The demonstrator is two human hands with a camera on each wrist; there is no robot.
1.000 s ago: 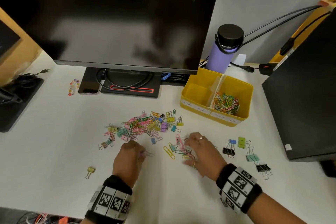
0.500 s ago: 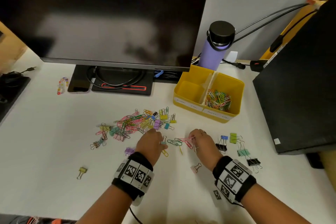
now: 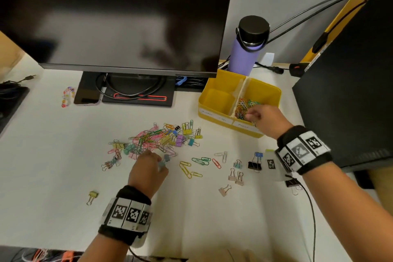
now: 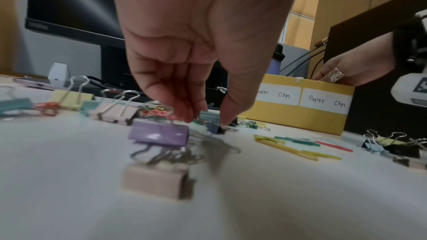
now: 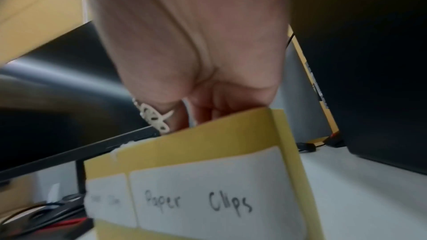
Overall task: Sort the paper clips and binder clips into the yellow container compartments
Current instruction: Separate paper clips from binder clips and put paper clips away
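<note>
Half a second on, the right hand (image 3: 268,120) has left the loose clips on the white desk (image 3: 53,166) and now hangs over the yellow container (image 3: 219,83), its fingers dipping past the front wall of the right-hand compartment, labelled "Paper Clips" in handwriting (image 5: 198,202); the wall hides the fingertips, so whether they hold anything cannot be told. The left hand (image 3: 148,168) has meanwhile drawn back a little toward the near edge of the heap, its fingers (image 4: 184,109) curled downward and pinching the wire handle of a small dark-blue binder clip (image 4: 216,128) that rests on the desk. A tangle of thin, bright plastic-coated paper clips (image 3: 244,106) already lies in the right compartment, while the left one (labelled for binder clips) shows only bare yellow floor. The mixed heap (image 3: 157,138) sits in front of the monitor (image 3: 119,15): pastel folded-metal binder clips with silver wire loops among pink, green and yellow paper clips. More binder clips (image 3: 254,165), black and blue, lie near the right wrist.
</note>
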